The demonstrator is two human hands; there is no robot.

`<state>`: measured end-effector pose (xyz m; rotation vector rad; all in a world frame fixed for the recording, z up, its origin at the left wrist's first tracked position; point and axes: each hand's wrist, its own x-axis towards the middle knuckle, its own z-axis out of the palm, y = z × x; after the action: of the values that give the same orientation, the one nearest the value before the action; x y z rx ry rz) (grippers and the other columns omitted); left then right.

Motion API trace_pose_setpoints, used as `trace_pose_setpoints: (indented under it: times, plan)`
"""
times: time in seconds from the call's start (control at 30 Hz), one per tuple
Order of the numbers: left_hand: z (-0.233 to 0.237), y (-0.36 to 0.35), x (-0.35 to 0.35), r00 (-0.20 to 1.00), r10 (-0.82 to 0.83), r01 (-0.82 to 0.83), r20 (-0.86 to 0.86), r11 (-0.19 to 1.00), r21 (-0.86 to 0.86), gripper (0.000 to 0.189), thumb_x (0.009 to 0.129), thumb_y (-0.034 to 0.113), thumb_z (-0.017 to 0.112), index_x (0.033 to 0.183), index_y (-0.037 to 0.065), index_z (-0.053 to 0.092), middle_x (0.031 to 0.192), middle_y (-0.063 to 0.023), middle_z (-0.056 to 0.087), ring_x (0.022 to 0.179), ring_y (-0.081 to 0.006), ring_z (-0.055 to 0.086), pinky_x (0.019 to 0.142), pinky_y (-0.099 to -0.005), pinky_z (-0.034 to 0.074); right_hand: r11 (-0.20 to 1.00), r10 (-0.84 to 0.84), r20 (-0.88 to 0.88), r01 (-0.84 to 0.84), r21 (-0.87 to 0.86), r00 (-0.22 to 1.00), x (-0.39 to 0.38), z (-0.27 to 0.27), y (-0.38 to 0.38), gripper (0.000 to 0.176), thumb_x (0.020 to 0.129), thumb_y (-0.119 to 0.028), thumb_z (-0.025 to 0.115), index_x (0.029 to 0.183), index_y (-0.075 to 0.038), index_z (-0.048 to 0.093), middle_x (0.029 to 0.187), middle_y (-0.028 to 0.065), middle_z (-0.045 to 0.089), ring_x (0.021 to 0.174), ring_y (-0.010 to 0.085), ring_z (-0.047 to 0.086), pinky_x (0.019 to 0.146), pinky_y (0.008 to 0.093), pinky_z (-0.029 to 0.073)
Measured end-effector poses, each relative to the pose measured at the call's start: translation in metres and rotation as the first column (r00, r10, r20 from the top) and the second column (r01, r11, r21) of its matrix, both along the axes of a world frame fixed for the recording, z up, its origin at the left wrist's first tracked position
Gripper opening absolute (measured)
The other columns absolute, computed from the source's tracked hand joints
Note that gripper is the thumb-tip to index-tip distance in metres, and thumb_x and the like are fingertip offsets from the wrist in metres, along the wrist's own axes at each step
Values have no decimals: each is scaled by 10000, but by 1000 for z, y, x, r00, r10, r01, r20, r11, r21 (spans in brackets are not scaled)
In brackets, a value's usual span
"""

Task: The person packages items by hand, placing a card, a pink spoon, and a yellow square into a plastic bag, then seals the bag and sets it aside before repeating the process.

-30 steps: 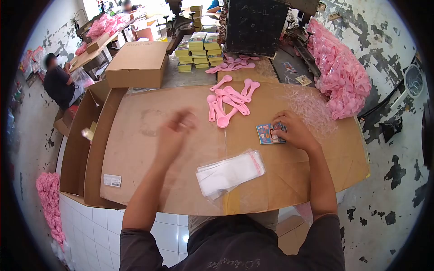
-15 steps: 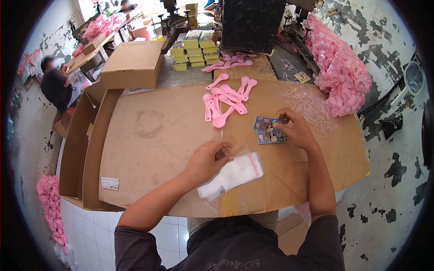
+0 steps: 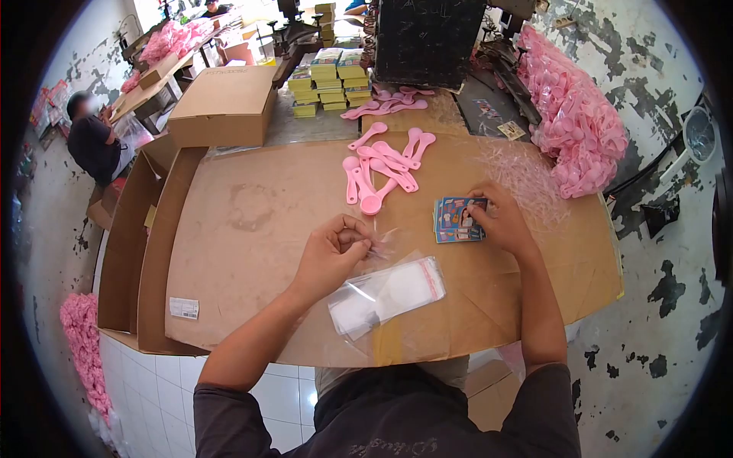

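My left hand [image 3: 336,248] is closed in a pinch on a clear plastic bag [image 3: 384,243], which is thin and hard to see against the cardboard. Just below it, a stack of clear plastic bags [image 3: 393,294] with a pink-edged strip lies slanted on the cardboard. My right hand [image 3: 500,221] has its thumb on top of a small pile of printed picture cards [image 3: 456,221], gripping its right side. Ahead of both hands, several pink measuring spoons [image 3: 372,202] lie in a loose group.
A cardboard box [image 3: 221,103] stands at the back left, beside stacks of yellow-edged cards [image 3: 324,84]. Pink spoons [image 3: 576,122] are heaped at the right, near clear plastic scraps [image 3: 523,179]. An open carton [image 3: 122,259] borders the left edge. A person [image 3: 95,141] sits beyond it.
My left hand has moved up and left from the bag stack, with a clear plastic bag now in its fingers. My right thumb has shifted on the cards, which now lie slightly fanned.
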<state>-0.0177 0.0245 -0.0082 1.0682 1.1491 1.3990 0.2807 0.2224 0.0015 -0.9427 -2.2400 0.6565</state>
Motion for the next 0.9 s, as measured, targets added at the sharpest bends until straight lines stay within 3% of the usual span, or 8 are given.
trace_pose_setpoints:
  times: [0.07,0.17,0.27,0.37,0.57,0.67,0.77,0.9]
  plan:
    - [8,-2,2,998,-46,47,49,999,-21,219,979,-16,633,1190,-19,578,999,-130,743,913,-169,733,815,-292,601,917,85,-34,-65,393,996,-7,-5,2,225,904,-123,734,1092,-5,701,972,57,711,858,125,646,794,308,524]
    - [13,-4,9,993,-86,88,76,996,-28,337,987,14,658,1297,-17,528,993,-129,751,913,-173,736,815,-297,602,989,86,-38,-90,-119,996,-14,13,-25,239,914,-107,733,1137,-24,704,1031,47,707,895,116,641,814,296,526]
    - [10,-4,12,992,-112,113,61,993,-17,428,988,33,672,1368,-13,480,983,-126,754,926,-175,738,816,-295,600,904,147,-388,-283,-321,910,-34,18,-53,237,933,-86,723,1165,-42,705,1072,35,704,931,104,642,827,281,525]
    - [3,-4,14,995,-103,103,1,995,-6,462,988,37,676,1395,-2,463,989,-128,756,932,-173,738,819,-293,596,848,109,-492,-339,-407,864,-42,24,-64,243,954,-67,701,1196,-51,701,1066,20,703,950,94,642,830,267,524]
    - [13,-7,19,989,-131,127,-70,990,-58,495,994,43,672,1439,15,458,1032,-132,761,945,-157,731,807,-280,584,907,417,-94,-420,-14,904,-41,29,-63,312,949,-60,713,1260,-53,690,975,21,688,918,83,637,771,285,514]
    - [13,-11,23,969,-181,180,-166,983,-24,492,999,45,665,1446,14,463,1043,-132,760,948,-140,721,788,-266,577,878,478,-21,-478,-17,878,-52,36,-76,292,940,-64,727,1230,-42,708,944,41,686,866,102,636,737,301,510]
    - [14,-12,24,967,-167,169,-192,986,-7,485,1002,36,657,1448,13,468,1041,-127,755,940,-125,711,779,-251,571,821,256,-354,-396,-411,899,-62,31,-94,230,924,-63,742,1151,-28,736,946,64,691,859,135,645,728,317,518]
    - [9,-9,21,994,-59,63,-90,997,39,485,1000,14,647,1450,8,464,1054,-119,741,918,-112,706,774,-231,566,866,194,-401,-348,-359,895,-65,24,-89,183,944,-105,721,1102,-15,741,1004,93,706,928,162,667,768,325,536]
